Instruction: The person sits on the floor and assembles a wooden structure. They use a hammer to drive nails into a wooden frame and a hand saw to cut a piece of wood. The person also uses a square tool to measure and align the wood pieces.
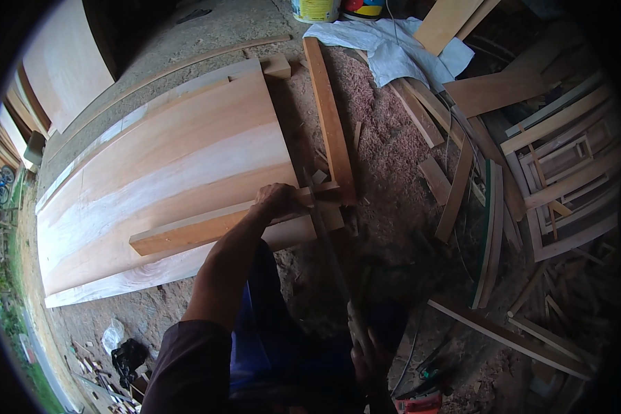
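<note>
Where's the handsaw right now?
In the head view, the handsaw is just right of centre, its handle in the right grip near the lower edge, its blade crossing the wooden beam near its right end.

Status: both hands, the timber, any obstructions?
Left hand holding timber over plywood. Right hand gripping handsaw, blade across timber near its end. Another beam close by.

Broad plywood sheet (165,159) carrying a thick wooden beam (193,232) near its closer edge, grey-brown floor (210,34) around it bearing sawdust (379,124), another beam (327,117), loose boards (455,193), a black bag (127,360), probably plastic.
</note>
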`<state>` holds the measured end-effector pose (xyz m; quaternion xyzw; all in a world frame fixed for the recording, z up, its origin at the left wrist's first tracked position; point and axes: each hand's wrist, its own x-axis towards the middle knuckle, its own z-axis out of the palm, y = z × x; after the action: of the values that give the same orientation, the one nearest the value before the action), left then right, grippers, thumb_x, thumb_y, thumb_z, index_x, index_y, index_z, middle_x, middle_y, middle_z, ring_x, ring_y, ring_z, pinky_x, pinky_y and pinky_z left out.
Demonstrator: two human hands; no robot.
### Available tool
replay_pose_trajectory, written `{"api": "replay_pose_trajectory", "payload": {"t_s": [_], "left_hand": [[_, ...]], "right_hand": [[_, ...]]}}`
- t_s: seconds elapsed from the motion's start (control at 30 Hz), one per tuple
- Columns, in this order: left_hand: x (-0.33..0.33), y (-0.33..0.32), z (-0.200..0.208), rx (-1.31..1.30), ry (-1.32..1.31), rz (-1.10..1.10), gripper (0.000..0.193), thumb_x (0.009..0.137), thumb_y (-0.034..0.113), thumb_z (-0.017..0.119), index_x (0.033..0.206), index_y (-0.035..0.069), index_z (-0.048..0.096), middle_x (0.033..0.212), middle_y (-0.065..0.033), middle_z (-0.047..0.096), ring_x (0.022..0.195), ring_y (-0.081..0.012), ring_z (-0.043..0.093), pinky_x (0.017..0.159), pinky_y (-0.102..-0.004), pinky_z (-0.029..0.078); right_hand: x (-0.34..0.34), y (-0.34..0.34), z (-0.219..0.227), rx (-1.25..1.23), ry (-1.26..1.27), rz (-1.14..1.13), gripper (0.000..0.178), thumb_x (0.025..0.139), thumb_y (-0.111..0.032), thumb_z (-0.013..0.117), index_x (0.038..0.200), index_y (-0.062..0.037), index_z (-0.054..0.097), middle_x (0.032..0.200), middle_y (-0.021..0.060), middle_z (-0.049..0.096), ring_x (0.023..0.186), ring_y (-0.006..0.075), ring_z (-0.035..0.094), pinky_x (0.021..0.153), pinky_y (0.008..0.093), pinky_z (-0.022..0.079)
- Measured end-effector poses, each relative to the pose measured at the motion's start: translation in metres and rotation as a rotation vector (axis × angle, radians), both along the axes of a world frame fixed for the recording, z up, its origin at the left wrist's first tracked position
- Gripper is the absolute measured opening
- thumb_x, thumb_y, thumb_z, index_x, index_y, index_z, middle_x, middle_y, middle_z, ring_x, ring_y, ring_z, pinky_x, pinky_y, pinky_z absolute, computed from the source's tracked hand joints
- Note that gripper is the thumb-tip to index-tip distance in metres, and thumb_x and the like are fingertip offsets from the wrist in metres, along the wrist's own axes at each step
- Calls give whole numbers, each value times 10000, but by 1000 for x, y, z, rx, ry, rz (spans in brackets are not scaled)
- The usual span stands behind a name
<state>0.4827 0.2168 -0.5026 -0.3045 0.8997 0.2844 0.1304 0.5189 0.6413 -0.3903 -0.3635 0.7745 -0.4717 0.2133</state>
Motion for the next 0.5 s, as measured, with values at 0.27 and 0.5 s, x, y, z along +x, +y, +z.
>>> {"api": "replay_pose_trajectory", "payload": {"t_s": [0.27, 0.5], "left_hand": [[-16, 17, 9, -50, 30, -28, 753, 661, 762, 768, 1073, 132, 763, 1023, -130, 753, 1014, -330, 714, 844, -464, 555], [-8, -2, -4, -2, -43, -18, 735, 669, 755, 762, 1069, 138, 764, 1019, -130, 754, 1013, -336, 712, 845, -470, 554]], "right_hand": [[-91, -160, -64, 10, 157, -60, 563, 965, -204, 685, 1472, -42, 502, 1327, 211, 629, 1186, 339, 647, 934, 406, 523], [5, 18, -28, -35, 400, 16, 547, 935, -142, 658, 1448, -21, 512, 1177, 216, 694, 953, 356, 729, 775, 387, 576]]}}
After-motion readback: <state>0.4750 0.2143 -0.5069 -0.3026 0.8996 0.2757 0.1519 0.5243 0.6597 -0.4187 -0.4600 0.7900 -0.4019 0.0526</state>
